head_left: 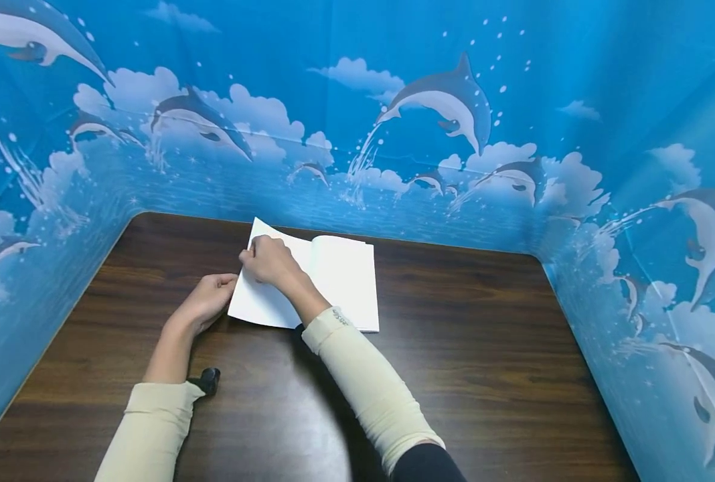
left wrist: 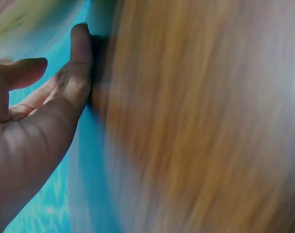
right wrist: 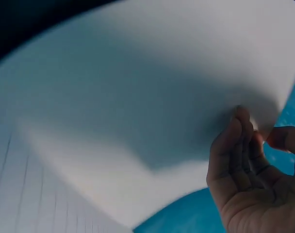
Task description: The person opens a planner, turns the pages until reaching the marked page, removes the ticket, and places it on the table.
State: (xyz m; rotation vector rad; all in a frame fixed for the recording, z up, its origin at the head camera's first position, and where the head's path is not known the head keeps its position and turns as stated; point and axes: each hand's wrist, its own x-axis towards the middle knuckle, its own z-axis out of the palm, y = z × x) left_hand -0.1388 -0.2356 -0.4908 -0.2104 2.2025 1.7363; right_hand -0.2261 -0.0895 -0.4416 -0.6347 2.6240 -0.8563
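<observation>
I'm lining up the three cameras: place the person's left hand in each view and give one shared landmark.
Head: the left hand is left of centre, just below mid-height, beside the left edge of the notebook.
Left wrist: at the left side, seen close.
Right wrist: not in it; the hand there is the right hand.
Shared landmark: the blue curtain, in the background of all three.
</observation>
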